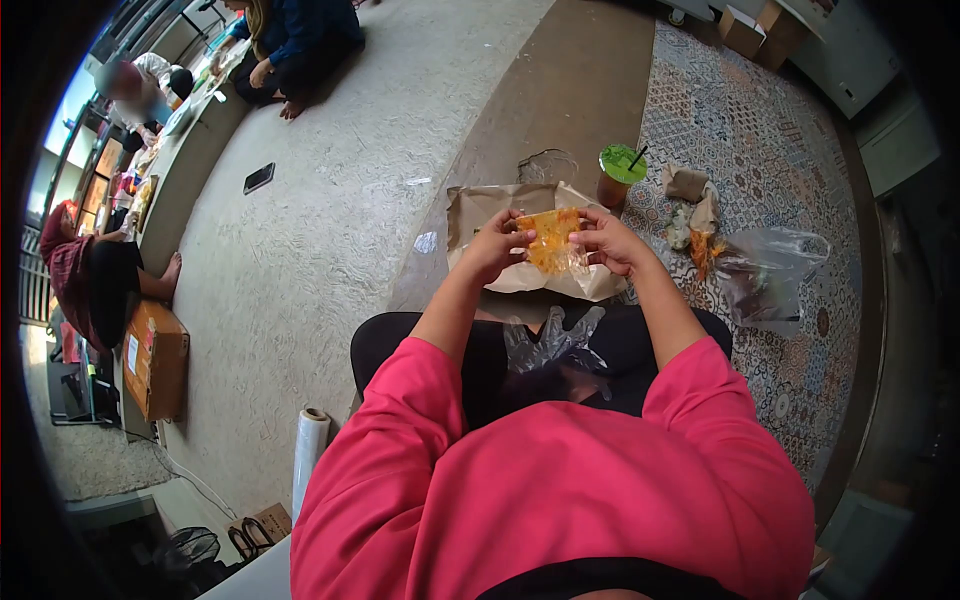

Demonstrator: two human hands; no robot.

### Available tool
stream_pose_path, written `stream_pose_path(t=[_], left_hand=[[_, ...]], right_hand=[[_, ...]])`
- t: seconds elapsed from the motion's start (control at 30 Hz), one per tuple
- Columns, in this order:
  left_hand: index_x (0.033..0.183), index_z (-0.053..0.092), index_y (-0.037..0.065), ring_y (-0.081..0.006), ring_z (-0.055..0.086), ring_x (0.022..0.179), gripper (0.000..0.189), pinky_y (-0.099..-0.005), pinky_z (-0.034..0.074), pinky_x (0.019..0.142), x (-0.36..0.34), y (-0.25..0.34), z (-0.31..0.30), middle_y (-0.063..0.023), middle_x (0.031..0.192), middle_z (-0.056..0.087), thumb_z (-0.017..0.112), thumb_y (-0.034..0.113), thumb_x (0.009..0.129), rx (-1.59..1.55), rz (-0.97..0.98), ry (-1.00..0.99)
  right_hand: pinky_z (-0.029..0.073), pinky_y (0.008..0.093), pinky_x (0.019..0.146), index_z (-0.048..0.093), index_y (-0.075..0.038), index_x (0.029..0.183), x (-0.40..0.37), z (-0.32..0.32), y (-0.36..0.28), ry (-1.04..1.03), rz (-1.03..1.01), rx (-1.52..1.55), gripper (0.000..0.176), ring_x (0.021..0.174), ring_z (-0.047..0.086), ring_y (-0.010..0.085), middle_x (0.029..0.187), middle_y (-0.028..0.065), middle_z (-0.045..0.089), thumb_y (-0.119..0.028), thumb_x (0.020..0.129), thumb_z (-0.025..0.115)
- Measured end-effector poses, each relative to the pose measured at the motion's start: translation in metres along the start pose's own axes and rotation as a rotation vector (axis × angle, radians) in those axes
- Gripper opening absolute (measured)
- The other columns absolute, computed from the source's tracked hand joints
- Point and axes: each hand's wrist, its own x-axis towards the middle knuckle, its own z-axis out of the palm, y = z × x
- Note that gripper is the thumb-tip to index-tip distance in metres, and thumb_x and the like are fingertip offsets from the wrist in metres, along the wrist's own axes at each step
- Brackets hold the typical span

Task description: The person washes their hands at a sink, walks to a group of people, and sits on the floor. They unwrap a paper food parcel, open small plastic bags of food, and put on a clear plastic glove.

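Observation:
Between my two hands is a clear plastic packet [550, 240] with orange and yellow contents, above an opened sheet of brown paper [475, 208] on the floor. My left hand [500, 245] pinches the packet's left side, and my right hand [608, 243] pinches its right side. Just beyond the paper stands a cup with a green lid [620, 166] and a black straw. A clear plastic glove [560, 345] lies on my lap.
To the right lie crumpled wrappers [690, 185] and a clear plastic bag [770, 280] with dark contents. A phone [259, 178] rests on the floor at the left. Several people sit at the upper left, near a cardboard box [155, 360]. A plastic wrap roll [310, 445] stands beside me.

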Motion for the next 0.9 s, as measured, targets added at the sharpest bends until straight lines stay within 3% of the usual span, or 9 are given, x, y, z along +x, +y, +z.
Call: stream_pose_path(t=[0.1,0.2,0.37,0.43,0.57,0.63,0.67,0.77,0.9], left_hand=[[0.093,0.042,0.013,-0.0109,0.047,0.081,0.031,-0.0274,0.040,0.067,0.000,0.002,-0.004,0.0018,0.089,0.048,0.063,0.010,0.071,0.009,0.016,-0.058],[0.104,0.041,0.014,-0.0149,0.048,0.089,0.039,-0.0306,0.041,0.073,-0.001,0.002,-0.007,-0.0021,0.098,0.048,0.061,0.027,0.073,-0.021,0.092,-0.196],[0.121,0.030,0.008,-0.0248,0.044,0.103,0.074,-0.0387,0.035,0.088,0.000,0.001,-0.003,-0.0137,0.114,0.042,0.044,0.060,0.070,-0.392,-0.337,-0.460],[0.117,0.034,0.006,-0.0221,0.047,0.099,0.065,-0.0354,0.038,0.084,0.001,-0.005,0.000,-0.0100,0.110,0.045,0.049,0.052,0.073,-0.382,-0.340,-0.431],[0.107,0.042,0.008,-0.0148,0.050,0.090,0.041,-0.0312,0.040,0.077,-0.002,-0.006,0.008,-0.0027,0.100,0.050,0.058,0.030,0.076,-0.080,-0.286,-0.194],[0.104,0.043,0.009,-0.0160,0.050,0.089,0.033,-0.0285,0.041,0.076,-0.006,-0.006,0.017,-0.0050,0.101,0.049,0.056,0.024,0.078,-0.012,-0.212,-0.070],[0.104,0.043,0.009,-0.0160,0.050,0.089,0.033,-0.0285,0.041,0.076,-0.007,-0.007,0.019,-0.0050,0.101,0.049,0.056,0.024,0.078,-0.011,-0.216,-0.076],[0.097,0.044,0.008,-0.0151,0.051,0.081,0.027,-0.0253,0.043,0.069,-0.005,-0.012,0.022,-0.0057,0.096,0.050,0.058,0.017,0.076,-0.093,-0.161,-0.066],[0.094,0.043,0.006,-0.0126,0.052,0.070,0.028,-0.0227,0.044,0.059,0.003,-0.025,0.023,-0.0036,0.081,0.049,0.061,0.013,0.073,0.066,-0.025,-0.005]], right_hand=[[0.047,0.0309,0.063,0.050,-0.005,0.103,0.002,-0.005,0.001,-0.002,-0.025,0.094,0.032,0.073,0.054,0.0150,0.088,0.0065,0.053,-0.006,0.072,0.057],[0.047,0.0312,0.066,0.054,-0.004,0.096,-0.002,-0.004,-0.002,-0.012,-0.066,0.184,0.024,0.075,0.054,0.0163,0.087,0.0063,0.054,-0.003,0.072,0.055],[0.046,0.0294,0.071,0.058,-0.001,0.086,0.005,-0.008,0.005,-0.019,-0.235,0.089,0.017,0.080,0.054,0.0192,0.090,0.0079,0.052,0.000,0.070,0.053],[0.044,0.0287,0.075,0.059,0.000,0.084,0.007,-0.010,0.010,-0.003,-0.360,-0.191,0.017,0.087,0.052,0.0202,0.096,0.0107,0.050,0.001,0.070,0.050],[0.042,0.0291,0.078,0.055,-0.001,0.097,-0.001,-0.013,0.005,-0.102,-0.327,-0.213,0.026,0.093,0.049,0.0194,0.101,0.0114,0.047,-0.001,0.071,0.050],[0.040,0.0300,0.080,0.047,-0.003,0.110,-0.007,-0.009,0.000,-0.165,-0.068,0.411,0.037,0.095,0.048,0.0191,0.102,0.0104,0.047,-0.005,0.073,0.052],[0.040,0.0300,0.080,0.047,-0.003,0.110,-0.007,-0.006,0.001,-0.158,-0.068,0.413,0.037,0.095,0.048,0.0191,0.102,0.0104,0.047,-0.005,0.073,0.052],[0.045,0.0277,0.072,0.044,-0.001,0.109,-0.009,0.000,0.004,-0.078,0.043,0.010,0.039,0.087,0.053,0.0181,0.097,0.0101,0.050,-0.011,0.074,0.057],[0.049,0.0235,0.060,0.049,0.006,0.096,0.004,-0.022,0.021,-0.001,0.068,-0.036,0.029,0.070,0.057,0.0164,0.086,0.0114,0.054,-0.006,0.072,0.058]])
